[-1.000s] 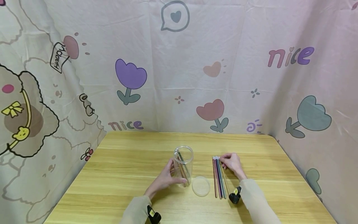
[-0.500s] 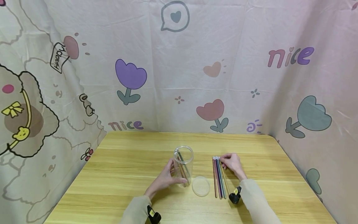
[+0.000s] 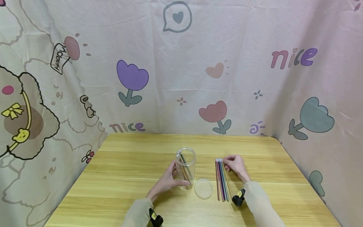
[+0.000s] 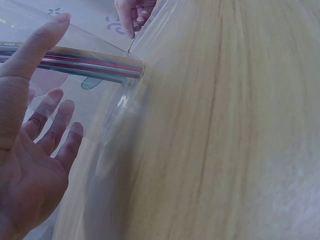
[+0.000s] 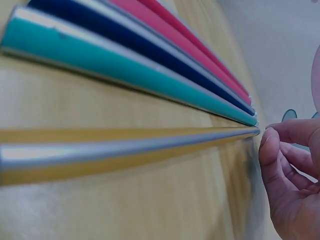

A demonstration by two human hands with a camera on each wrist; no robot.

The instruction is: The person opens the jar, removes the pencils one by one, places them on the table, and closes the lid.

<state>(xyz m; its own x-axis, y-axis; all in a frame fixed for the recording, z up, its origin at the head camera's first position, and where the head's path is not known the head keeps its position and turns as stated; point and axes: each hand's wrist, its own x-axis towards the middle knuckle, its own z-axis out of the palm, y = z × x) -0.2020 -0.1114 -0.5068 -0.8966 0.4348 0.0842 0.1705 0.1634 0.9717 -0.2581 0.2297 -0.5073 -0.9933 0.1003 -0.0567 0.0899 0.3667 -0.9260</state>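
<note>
Nothing visibly moved: my left hand [image 3: 165, 181] wraps the jar [image 3: 192, 167], my right hand [image 3: 236, 165] pinches the yellow pencil [image 5: 100, 151] by its far end, apparently mid-pickup, needing a clean lift.

Teal pencil [image 5: 125, 71], seemingly yellow pencil [image 5: 115, 145]

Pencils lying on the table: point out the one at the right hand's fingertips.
The yellow pencil, outermost toward the right hand; it splays away from the teal pencil beside it, while the others lie close together.
</note>
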